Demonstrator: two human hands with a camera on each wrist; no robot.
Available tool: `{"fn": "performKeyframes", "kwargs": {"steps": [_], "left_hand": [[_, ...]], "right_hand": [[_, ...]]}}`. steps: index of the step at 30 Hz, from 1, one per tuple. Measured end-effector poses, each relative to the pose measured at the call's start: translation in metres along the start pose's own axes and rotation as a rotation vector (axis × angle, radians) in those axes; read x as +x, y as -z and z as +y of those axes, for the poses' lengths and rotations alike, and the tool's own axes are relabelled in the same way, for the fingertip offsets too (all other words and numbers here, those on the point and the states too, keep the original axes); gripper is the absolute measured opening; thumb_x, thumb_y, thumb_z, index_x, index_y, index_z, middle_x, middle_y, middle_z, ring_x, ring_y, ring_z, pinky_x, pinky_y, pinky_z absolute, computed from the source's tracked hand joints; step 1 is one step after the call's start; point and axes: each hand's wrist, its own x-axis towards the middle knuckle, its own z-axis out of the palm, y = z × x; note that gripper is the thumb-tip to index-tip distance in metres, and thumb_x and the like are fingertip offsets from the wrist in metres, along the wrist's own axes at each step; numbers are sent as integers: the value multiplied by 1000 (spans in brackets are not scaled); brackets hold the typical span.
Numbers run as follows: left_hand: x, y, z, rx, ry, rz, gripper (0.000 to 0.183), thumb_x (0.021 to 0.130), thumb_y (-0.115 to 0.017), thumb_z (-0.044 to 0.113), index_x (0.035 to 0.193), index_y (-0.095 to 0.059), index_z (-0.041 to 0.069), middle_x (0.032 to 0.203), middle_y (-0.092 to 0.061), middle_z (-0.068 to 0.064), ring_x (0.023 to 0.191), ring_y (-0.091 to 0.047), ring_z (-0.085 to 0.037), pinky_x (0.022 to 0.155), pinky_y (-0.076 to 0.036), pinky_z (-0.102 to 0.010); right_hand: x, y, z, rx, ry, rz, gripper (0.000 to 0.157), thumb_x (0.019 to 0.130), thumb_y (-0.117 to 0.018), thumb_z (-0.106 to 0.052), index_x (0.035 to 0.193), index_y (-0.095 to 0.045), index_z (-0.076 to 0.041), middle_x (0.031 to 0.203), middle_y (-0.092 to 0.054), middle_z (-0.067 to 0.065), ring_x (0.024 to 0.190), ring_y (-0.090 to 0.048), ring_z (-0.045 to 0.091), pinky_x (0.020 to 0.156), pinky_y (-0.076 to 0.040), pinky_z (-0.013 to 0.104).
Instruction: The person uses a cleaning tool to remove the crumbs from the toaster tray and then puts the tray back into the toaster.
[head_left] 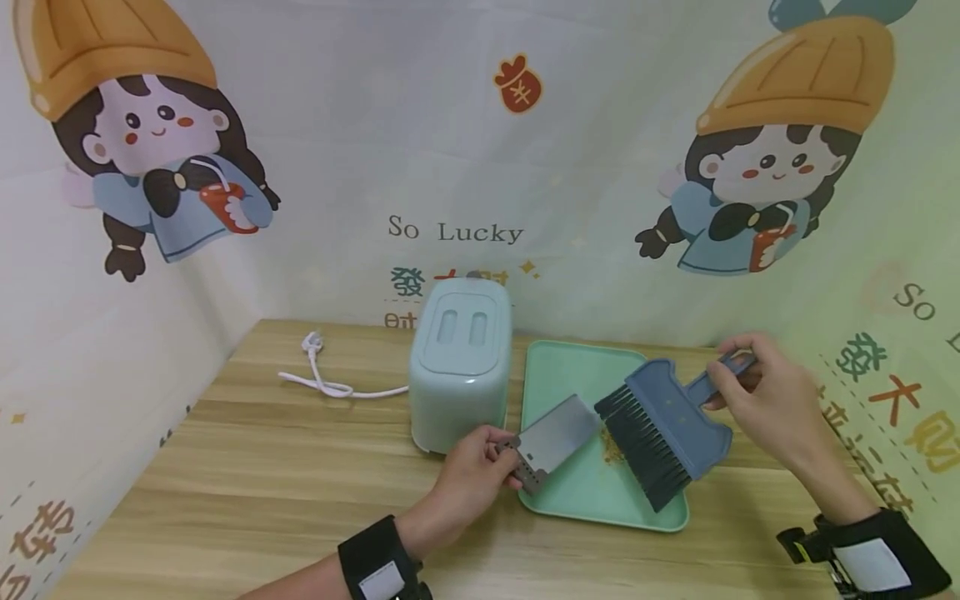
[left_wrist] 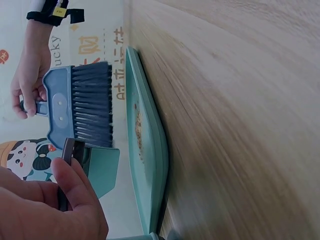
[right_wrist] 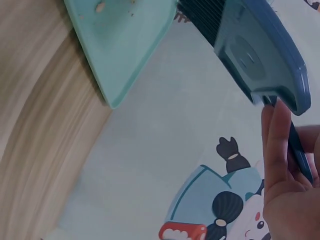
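My left hand (head_left: 474, 468) pinches a flat metal crumb tray (head_left: 561, 435) by its darker, perforated end. The metal tilts over the left part of a mint-green tray (head_left: 558, 371). My right hand (head_left: 780, 408) grips the handle of a blue hand brush (head_left: 678, 417), whose dark bristles (head_left: 645, 450) hang above the right side of the green tray. In the head view the bristles' upper corner appears close to the metal's right end; contact is unclear. Brown crumbs (left_wrist: 139, 132) lie on the green tray, partly hidden by the brush in the head view.
A pale-green toaster (head_left: 461, 358) stands left of the green tray, close to it. Its white cord (head_left: 330, 387) with plug lies on the wooden table (head_left: 247, 467) to the left. A printed cloth (head_left: 337, 167) hangs behind and along the sides.
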Motion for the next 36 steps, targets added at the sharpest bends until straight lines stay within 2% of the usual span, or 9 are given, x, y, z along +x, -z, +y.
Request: {"fn": "performKeyframes", "kwargs": {"steps": [5,12,15,18,22,28,30,32,36], "left_hand": [[-1,2,0,-14,-4,-5,23,92,-56,3,115,-54,-2,90,-59,-13,73,-61,-19,72,-56,-37],[-1,1,3,-3,5,-14,23,93,-56,5,115,-54,0,89,-58,-12,73,-62,-18,69,-55,-33],[0,1,3,-5,5,-19,23,93,-56,5,116,-53,0,90,-58,-12,73,-61,-19,70,-55,-33],[-1,1,3,-5,7,-18,25,93,-56,6,117,-53,0,91,-58,-12,74,-61,-19,71,-55,-34],[-1,3,1,-2,13,-5,26,93,-56,6,118,-53,-1,91,-57,-12,74,-61,-19,72,-55,-36],[-2,3,0,13,5,15,27,92,-55,6,118,-53,-1,88,-57,-12,72,-61,-18,69,-55,-35],[-2,3,0,5,3,8,27,93,-55,7,119,-53,-1,88,-57,-12,73,-61,-19,70,-55,-35],[-1,2,0,-1,1,-2,28,93,-55,8,120,-52,-1,89,-57,-12,73,-61,-19,70,-56,-34],[0,0,1,-11,5,-16,29,94,-54,9,122,-52,-1,91,-56,-12,74,-61,-19,69,-55,-32]], "right_hand": [[3,-3,-4,-9,34,-85,20,90,-62,-4,107,-53,-11,70,-61,4,50,-60,10,43,-51,24],[-4,15,2,-43,65,-98,24,88,-63,-1,109,-54,-8,71,-63,4,50,-60,9,40,-48,20],[-4,27,9,-65,16,-48,24,90,-63,-4,110,-53,-10,69,-65,5,50,-60,8,35,-41,20],[-3,37,19,-25,-101,20,22,93,-62,-11,111,-51,-13,69,-66,5,52,-62,9,34,-41,22],[-2,44,33,161,-301,118,18,95,-58,-17,109,-47,-15,74,-65,0,59,-66,14,49,-53,19],[-3,51,47,661,-531,285,24,93,-61,-12,108,-43,-7,87,-60,3,68,-68,17,64,-54,22],[-4,54,52,758,-573,329,27,93,-61,-12,109,-41,-6,92,-59,4,72,-68,18,68,-54,22],[-6,57,57,806,-599,358,28,93,-61,-13,110,-40,-4,99,-56,5,77,-68,18,72,-53,23],[-14,60,64,893,-625,384,20,94,-58,-10,107,-49,3,112,-44,8,84,-67,17,80,-51,25]]}}
